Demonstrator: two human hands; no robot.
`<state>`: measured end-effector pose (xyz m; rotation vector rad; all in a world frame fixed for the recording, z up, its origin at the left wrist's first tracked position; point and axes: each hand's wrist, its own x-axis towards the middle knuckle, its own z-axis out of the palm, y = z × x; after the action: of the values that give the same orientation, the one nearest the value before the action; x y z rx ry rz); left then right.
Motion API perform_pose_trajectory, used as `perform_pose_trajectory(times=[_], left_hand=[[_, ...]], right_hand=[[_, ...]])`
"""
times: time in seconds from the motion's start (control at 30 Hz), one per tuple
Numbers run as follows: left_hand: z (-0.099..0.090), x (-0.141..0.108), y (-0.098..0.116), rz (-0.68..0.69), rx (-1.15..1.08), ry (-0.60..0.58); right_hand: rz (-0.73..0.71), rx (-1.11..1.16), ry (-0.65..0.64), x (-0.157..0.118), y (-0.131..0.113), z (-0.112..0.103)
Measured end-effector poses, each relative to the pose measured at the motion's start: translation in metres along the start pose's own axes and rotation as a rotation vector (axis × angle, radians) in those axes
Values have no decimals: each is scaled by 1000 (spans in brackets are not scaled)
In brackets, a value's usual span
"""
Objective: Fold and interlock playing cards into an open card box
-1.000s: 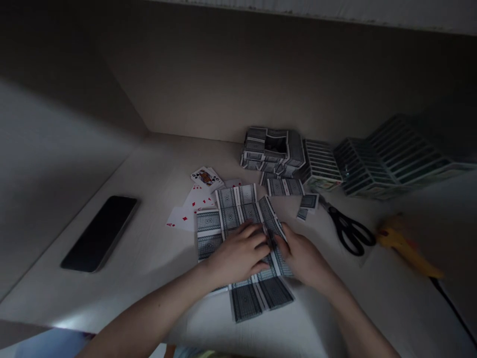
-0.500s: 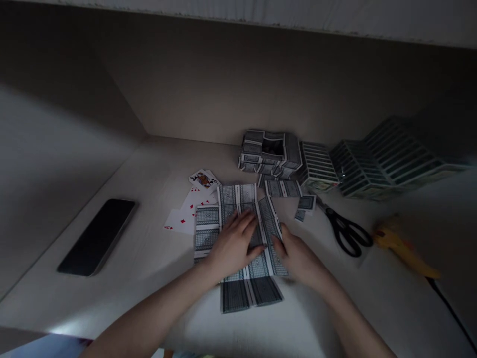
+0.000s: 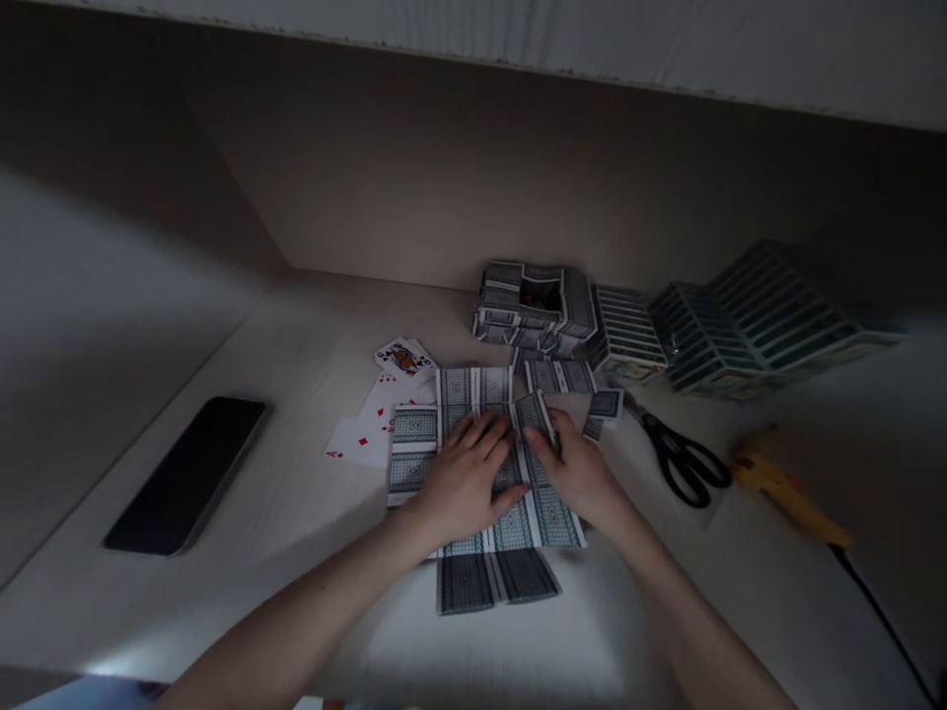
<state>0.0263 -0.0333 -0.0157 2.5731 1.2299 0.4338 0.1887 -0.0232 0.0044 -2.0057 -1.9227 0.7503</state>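
Note:
A cross-shaped sheet of joined playing cards [image 3: 459, 390], patterned backs up, lies on the table surface. Flat on its middle rests my left hand [image 3: 473, 473], fingers spread and pressing down. My right hand [image 3: 573, 459] pinches the right-hand flap [image 3: 554, 513] along its outer edge, thumb on top, the other fingers under or behind it. That flap is tilted up at its far end. The front flap [image 3: 495, 580] hangs out toward me. Under the sheet's left side lie loose face-up cards [image 3: 362, 441], partly covered.
Behind stands a box built of cards [image 3: 537, 301], beside folded card racks [image 3: 740, 325]. Small card pieces [image 3: 607, 402], black-handled scissors [image 3: 685, 459] and a yellow glue gun [image 3: 791, 493] with a cord are at right. A phone [image 3: 184, 473] lies at left.
My right hand has slid farther up the right flap's edge, away from me. The flap's near end now spreads farther right. My left hand stays on the middle.

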Motion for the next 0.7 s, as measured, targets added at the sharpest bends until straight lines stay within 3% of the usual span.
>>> perform_pose_trajectory(times=[0.1,0.23,0.53,0.7], left_hand=[[1,0,1,0,2,-4],[2,0,2,6,8,-20],[4,-2,2,16,46,4],[4,-2,3,-11,59,31]], right_hand=[[101,-255,-99,11,-19,-1],[56,-337,-112,14,-35,3],[66,-317,-65,10,-34,7],[71,-187,-92,0,-19,2]])
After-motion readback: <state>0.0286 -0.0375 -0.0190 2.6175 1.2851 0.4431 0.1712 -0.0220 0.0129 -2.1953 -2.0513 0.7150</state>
